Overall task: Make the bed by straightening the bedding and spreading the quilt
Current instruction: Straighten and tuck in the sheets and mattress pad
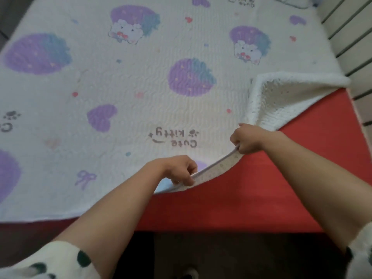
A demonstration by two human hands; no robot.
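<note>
A white quilted bed cover (141, 81) printed with purple strawberries, hearts and "Cute kitty" lies spread over a red mattress (271, 188). Its near right corner (281, 97) is folded back, showing a plain white underside and baring the red surface. My left hand (179, 171) grips the cover's near edge, fingers curled over the hem. My right hand (248, 139) pinches the same edge farther right, just below the folded-back corner. The hem runs lifted between both hands.
A slatted pale wall or headboard (354, 37) runs along the bed's right side. A pillow or folded bedding (291, 2) shows at the far top edge. Dark floor (221, 256) lies below the mattress's near edge, where my spotted sleeves appear.
</note>
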